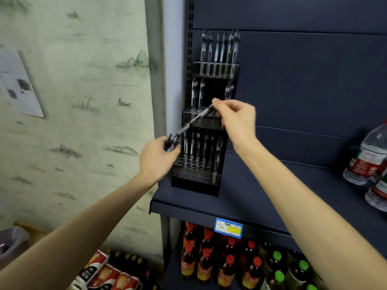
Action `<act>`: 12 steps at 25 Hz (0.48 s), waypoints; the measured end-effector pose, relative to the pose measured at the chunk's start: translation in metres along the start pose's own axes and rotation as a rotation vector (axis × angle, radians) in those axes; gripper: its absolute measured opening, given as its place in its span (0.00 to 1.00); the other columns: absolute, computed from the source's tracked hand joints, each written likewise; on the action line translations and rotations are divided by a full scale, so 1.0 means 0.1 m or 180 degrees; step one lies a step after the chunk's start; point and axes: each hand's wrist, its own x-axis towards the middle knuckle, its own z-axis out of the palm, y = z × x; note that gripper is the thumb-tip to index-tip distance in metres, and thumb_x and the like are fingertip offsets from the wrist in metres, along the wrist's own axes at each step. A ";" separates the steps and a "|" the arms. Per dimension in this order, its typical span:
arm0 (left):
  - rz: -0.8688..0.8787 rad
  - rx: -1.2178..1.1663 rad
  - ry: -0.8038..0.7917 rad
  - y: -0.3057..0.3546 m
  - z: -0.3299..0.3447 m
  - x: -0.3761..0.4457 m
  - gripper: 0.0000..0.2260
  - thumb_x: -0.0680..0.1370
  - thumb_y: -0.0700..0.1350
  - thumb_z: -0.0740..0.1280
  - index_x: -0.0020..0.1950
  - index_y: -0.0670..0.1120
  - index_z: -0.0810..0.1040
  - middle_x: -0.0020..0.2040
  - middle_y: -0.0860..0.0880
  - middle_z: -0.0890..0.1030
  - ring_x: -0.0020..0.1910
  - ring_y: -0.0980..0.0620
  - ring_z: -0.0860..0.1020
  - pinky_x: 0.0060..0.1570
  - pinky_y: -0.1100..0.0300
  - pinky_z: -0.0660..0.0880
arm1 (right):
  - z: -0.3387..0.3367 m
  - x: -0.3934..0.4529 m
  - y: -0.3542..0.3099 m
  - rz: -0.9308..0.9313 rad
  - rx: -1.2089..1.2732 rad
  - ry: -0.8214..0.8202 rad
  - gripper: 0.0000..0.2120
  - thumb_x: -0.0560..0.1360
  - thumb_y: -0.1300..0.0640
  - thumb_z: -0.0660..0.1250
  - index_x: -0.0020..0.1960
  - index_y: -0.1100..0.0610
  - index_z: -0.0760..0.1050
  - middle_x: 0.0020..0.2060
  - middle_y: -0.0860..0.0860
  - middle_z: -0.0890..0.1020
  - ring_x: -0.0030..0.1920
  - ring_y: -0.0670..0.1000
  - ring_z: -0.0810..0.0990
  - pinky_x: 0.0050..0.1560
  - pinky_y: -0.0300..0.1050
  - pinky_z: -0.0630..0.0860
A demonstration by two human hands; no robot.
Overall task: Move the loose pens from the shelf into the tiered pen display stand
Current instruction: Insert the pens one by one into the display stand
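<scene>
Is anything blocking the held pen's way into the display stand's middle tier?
Nothing visible. The right hand pinches the pen just in front of the stand; the left hand grips more pens beside it.

The stand [206,126] sits at the left end of the shelf [240,197], against the back panel, with pens standing in all three tiers. Before its middle tier a pen [192,122] slants between the right hand [235,118], higher, and the left hand [160,158], lower left. Bottles [368,158] lie at the shelf's right end; more bottles [230,266] stand below.
</scene>
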 end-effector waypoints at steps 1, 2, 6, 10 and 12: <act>-0.0169 -0.0337 0.0087 -0.03 -0.01 -0.01 0.18 0.78 0.53 0.70 0.32 0.49 0.69 0.28 0.53 0.73 0.33 0.45 0.72 0.33 0.54 0.65 | -0.08 0.06 -0.01 -0.0077 -0.0187 0.0088 0.10 0.74 0.48 0.75 0.37 0.52 0.85 0.27 0.44 0.81 0.29 0.41 0.75 0.38 0.40 0.73; -0.0280 -0.0661 0.0143 -0.05 0.00 0.00 0.19 0.79 0.55 0.68 0.32 0.49 0.67 0.27 0.53 0.72 0.32 0.46 0.71 0.34 0.53 0.64 | -0.14 0.09 -0.01 -0.0166 -0.0430 0.0083 0.11 0.74 0.46 0.75 0.37 0.51 0.84 0.27 0.45 0.80 0.29 0.42 0.75 0.39 0.42 0.75; -0.0227 -0.1073 0.0089 0.07 0.03 0.05 0.21 0.79 0.63 0.64 0.35 0.48 0.69 0.31 0.46 0.76 0.33 0.42 0.75 0.38 0.47 0.73 | -0.16 0.00 0.05 -0.0278 -0.1465 0.0009 0.11 0.75 0.44 0.73 0.38 0.49 0.81 0.29 0.43 0.81 0.32 0.41 0.77 0.37 0.42 0.74; -0.0133 -0.1760 -0.0033 0.21 0.03 0.12 0.19 0.82 0.59 0.66 0.39 0.46 0.71 0.28 0.48 0.74 0.26 0.46 0.72 0.30 0.49 0.72 | -0.18 -0.02 0.15 -0.0297 -0.1665 0.0087 0.10 0.76 0.45 0.72 0.40 0.49 0.82 0.31 0.44 0.82 0.33 0.42 0.79 0.36 0.40 0.71; -0.0139 -0.2026 -0.0130 0.23 0.05 0.12 0.16 0.83 0.55 0.67 0.40 0.48 0.71 0.26 0.54 0.71 0.24 0.51 0.69 0.28 0.55 0.69 | -0.19 -0.03 0.20 -0.0261 -0.1797 -0.0027 0.10 0.76 0.45 0.72 0.40 0.49 0.82 0.31 0.43 0.82 0.34 0.42 0.79 0.37 0.41 0.72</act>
